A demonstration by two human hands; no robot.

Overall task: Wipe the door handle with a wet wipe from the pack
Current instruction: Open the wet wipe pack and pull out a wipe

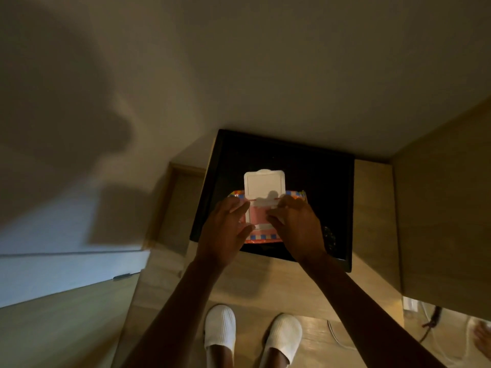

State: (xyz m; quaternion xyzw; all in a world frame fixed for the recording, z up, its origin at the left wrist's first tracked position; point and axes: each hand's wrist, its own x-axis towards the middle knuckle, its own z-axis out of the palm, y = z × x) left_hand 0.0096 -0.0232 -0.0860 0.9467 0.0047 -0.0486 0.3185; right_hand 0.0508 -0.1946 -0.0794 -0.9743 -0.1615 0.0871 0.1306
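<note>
Risk of dragging the whole pack

Both hands are working at the wipe pack (265, 216), lying on the black tray (292, 160) on the wooden surface (372, 208), lid (264, 185) flipped up. Your left hand (225, 229) is pressing its edge; your right hand (297, 227) is pinching at the opening, though I cannot tell whether it is gripping a wipe. Pulling without anchoring is risking lifting the pack or drawing several sheets. No door handle is showing yet.

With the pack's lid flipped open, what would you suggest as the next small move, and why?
Probably pinch a wipe out through the opening: the white lid stands open, both the left hand and right hand rest on the wipe pack, and no wipe is visibly drawn yet.
</note>
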